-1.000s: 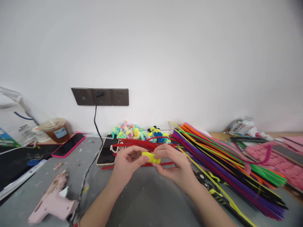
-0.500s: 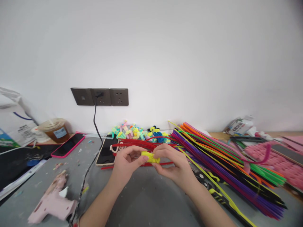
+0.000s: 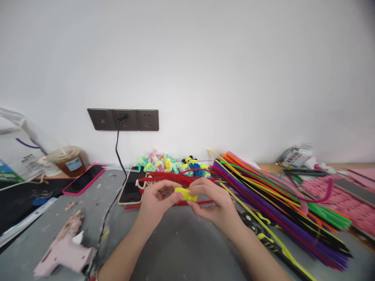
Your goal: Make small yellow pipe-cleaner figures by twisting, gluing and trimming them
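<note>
Both my hands meet over the middle of the grey table [image 3: 181,249], pinching a small coiled yellow pipe cleaner [image 3: 185,194] between them. My left hand [image 3: 156,203] grips its left end with thumb and fingers closed. My right hand [image 3: 215,205] is closed on its right end. A bundle of red pipe cleaners [image 3: 170,178] lies just behind the hands. To the right spreads a big fan of coloured pipe cleaners [image 3: 278,207], purple, orange, green and yellow.
A pink glue gun [image 3: 63,249] lies at the front left. Two phones [image 3: 83,179] [image 3: 131,187] lie on the table, one on a cable from the wall socket [image 3: 124,120]. A drink cup [image 3: 68,160] stands at far left. Small finished pieces [image 3: 166,163] are heaped by the wall. Pink material [image 3: 345,199] lies at right.
The hands have hardly shifted, staying closed on the yellow coil. The view has drifted slightly.
</note>
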Demonstrator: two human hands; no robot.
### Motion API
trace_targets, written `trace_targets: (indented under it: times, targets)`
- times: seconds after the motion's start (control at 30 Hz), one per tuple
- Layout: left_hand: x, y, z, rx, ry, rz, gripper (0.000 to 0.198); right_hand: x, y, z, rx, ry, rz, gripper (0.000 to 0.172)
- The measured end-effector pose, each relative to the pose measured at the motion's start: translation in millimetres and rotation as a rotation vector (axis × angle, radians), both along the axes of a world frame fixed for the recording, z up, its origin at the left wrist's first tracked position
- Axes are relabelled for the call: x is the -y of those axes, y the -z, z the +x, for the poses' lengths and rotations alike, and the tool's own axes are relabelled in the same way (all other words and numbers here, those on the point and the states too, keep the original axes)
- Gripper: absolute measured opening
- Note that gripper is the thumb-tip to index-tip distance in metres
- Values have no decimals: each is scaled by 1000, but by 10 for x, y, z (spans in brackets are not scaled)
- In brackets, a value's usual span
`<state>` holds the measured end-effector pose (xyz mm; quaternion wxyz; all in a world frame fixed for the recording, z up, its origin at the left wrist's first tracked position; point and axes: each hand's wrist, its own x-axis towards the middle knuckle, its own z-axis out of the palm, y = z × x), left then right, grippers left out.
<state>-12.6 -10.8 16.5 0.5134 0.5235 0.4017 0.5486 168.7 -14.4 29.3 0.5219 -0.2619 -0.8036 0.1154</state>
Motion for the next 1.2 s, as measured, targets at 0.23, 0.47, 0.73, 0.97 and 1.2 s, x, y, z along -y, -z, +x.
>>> trace_targets:
  times: [0.23, 0.47, 0.73, 0.97, 1.2]
  targets:
    - [-2, -8, 3, 11, 9, -13, 23, 7, -9, -2, 6, 5, -2, 14]
    - [-1, 19, -3, 27, 27, -23, 22, -2, 13, -4, 8, 6, 8, 17]
    - [-5, 4, 4, 50, 24, -30, 21, 0, 22, 3, 7, 0, 6, 17]
    - [-25, 30, 1, 64, 43, -15, 19, 0, 21, 2, 15, 0, -12, 18]
    - [-18, 13, -1, 64, 33, -33, 21, 2, 17, 3, 23, 7, 0, 17]
